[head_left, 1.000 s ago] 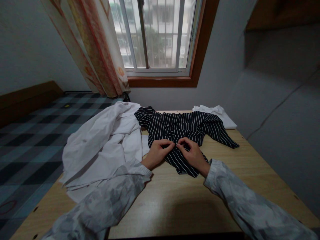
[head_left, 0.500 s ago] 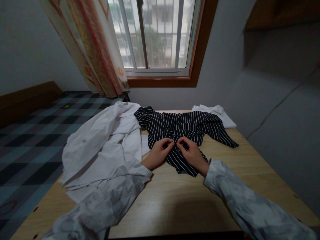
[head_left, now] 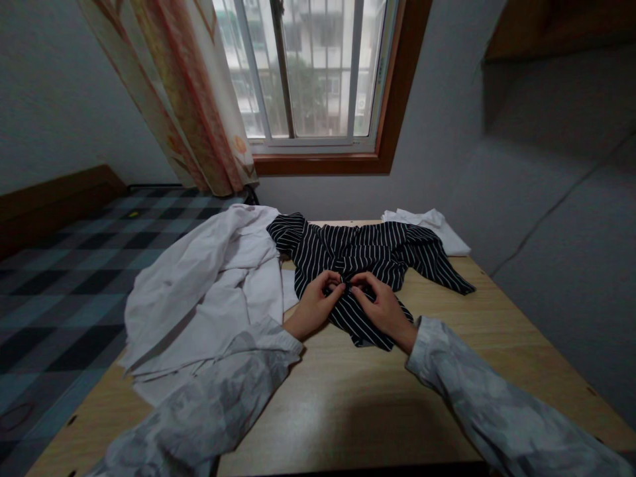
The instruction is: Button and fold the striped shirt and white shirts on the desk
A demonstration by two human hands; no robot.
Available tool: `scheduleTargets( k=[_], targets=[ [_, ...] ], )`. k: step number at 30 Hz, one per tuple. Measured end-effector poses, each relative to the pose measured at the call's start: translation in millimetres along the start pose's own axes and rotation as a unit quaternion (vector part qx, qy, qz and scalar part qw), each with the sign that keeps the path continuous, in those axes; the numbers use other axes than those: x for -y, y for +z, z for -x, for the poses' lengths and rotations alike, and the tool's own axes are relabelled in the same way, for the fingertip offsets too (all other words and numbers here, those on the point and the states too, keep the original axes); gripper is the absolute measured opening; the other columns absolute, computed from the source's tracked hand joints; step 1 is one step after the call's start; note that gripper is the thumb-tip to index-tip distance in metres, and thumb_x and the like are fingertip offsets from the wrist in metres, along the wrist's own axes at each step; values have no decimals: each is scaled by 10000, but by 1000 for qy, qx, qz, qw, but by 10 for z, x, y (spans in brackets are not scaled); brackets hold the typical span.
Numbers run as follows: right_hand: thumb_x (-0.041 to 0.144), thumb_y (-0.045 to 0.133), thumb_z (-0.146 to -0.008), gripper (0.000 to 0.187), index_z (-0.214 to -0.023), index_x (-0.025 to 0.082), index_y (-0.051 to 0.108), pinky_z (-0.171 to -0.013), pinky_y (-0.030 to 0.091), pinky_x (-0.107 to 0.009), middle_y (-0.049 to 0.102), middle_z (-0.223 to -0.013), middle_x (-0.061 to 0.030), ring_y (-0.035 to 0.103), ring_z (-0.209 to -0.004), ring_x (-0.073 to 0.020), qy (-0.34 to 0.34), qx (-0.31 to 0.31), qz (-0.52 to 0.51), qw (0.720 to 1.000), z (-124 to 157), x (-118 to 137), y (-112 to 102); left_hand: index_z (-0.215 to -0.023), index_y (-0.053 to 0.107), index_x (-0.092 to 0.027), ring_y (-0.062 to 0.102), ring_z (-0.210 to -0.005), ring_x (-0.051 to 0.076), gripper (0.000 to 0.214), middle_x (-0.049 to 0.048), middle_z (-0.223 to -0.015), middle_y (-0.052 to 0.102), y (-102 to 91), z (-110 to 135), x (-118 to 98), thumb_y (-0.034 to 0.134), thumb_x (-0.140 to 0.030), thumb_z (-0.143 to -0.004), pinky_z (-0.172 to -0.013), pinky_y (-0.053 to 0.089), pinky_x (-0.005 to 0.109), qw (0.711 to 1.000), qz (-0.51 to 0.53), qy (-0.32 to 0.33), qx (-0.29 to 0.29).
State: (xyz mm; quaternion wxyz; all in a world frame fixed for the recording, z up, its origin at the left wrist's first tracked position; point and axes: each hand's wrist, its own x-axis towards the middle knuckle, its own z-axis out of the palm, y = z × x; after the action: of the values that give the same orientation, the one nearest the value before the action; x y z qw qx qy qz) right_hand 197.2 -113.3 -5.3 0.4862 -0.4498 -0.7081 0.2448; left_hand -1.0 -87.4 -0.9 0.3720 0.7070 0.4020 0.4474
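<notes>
A black shirt with white stripes lies spread on the wooden table, one sleeve stretched out to the right. Both my hands meet at its lower middle. My left hand pinches the cloth between thumb and fingers. Close beside it, my right hand pinches the shirt the same way, and the fingertips of the two nearly touch. Whatever small part of the shirt sits between them is too small to make out. The lower end of the shirt hangs loosely below my hands, lying on the tabletop.
A large crumpled white garment covers the table's left side. Folded white cloth lies at the back right corner. To the left is a bed with a checked sheet. A window and a curtain are behind the table.
My fingers have shifted slightly at the same spot on the shirt, the left fingertips rising a little. The garments lie as before.
</notes>
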Motion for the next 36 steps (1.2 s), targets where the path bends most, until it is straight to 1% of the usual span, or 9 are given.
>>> scheduleTargets(
  k=[8, 12, 15, 18, 21, 25, 27, 30, 36],
  targets=[
    [264, 613, -1011, 80, -1065, 273, 671, -1063, 481, -516, 714, -1167, -95, 626, -1171, -316, -82, -88, 121, 985, -63, -23, -166, -1126, 673, -214, 703, -1080, 207, 234, 57, -1122, 754, -12, 36, -35, 604, -124, -921, -1042, 533, 382, 999, -15, 33, -36],
    [348, 602, -1024, 165, -1145, 256, 667, -1168, 407, -568, 668, -1321, -130, 568, -1297, -339, -82, -172, 206, 960, -254, -264, -545, -1141, 680, -226, 681, -1158, 242, 186, 77, -1188, 743, -150, -14, -185, 612, -188, -971, -1083, 506, 421, 989, -99, 60, -91],
    [443, 657, -988, 410, -1321, 206, 623, -1211, 367, -588, 603, -1466, -193, 500, -1410, -376, -36, -203, 271, 940, -440, -598, -916, -1190, 654, -224, 649, -1221, 280, 225, 107, -1267, 715, -488, -217, -319, 678, -303, -981, -1114, 481, 446, 965, -212, 83, -127],
    [579, 766, -893, 741, -1452, 138, 561, -1159, 426, -562, 619, -1454, -251, 565, -1341, -403, 60, -175, 306, 934, -589, -954, -1207, -1262, 632, -187, 620, -1279, 355, 417, 184, -1364, 680, -906, -524, -365, 743, -433, -945, -1129, 454, 486, 922, -360, 45, -137],
    [654, 806, -832, 907, -1503, 105, 541, -1011, 521, -484, 730, -1256, -220, 688, -1138, -368, 146, -108, 309, 933, -702, -1190, -1315, -1289, 635, -129, 656, -1221, 432, 637, 263, -1315, 701, -1174, -802, -275, 743, -628, -907, -1063, 473, 520, 878, -468, -61, -81],
    [504, 792, -853, 584, -1311, 151, 715, -814, 536, -384, 780, -922, -107, 729, -858, -288, 195, -33, 320, 927, -852, -1259, -1269, -1204, 693, -165, 708, -1114, 432, 662, 235, -1169, 769, -1210, -1006, -10, 789, -698, -824, -975, 500, 488, 846, -513, -144, -10],
    [356, 752, -850, 346, -1148, 181, 777, -771, 521, -348, 779, -856, -82, 722, -806, -256, 195, -29, 304, 932, -923, -1234, -1257, -1084, 744, -207, 719, -1091, 403, 468, 188, -1141, 788, -1188, -1055, 127, 810, -597, -832, -937, 506, 456, 852, -504, -142, 4],
    [245, 679, -837, 275, -1083, 172, 777, -703, 517, -323, 752, -726, -55, 704, -696, -226, 198, -72, 224, 952, -1029, -1171, -1324, -880, 775, -224, 732, -1018, 347, 218, 127, -996, 801, -1252, -1131, 266, 812, -433, -827, -871, 506, 399, 874, -463, -146, 13],
    [194, 665, -844, 231, -1075, 188, 675, -563, 530, -287, 745, -722, -43, 651, -542, -177, 218, -215, -70, 949, -1463, -1032, -1651, -692, 691, -173, 697, -742, 246, 275, 62, -673, 689, -1732, -1507, 192, 754, -376, -867, -710, 503, 323, 940, -274, -170, -109]
  ],
)
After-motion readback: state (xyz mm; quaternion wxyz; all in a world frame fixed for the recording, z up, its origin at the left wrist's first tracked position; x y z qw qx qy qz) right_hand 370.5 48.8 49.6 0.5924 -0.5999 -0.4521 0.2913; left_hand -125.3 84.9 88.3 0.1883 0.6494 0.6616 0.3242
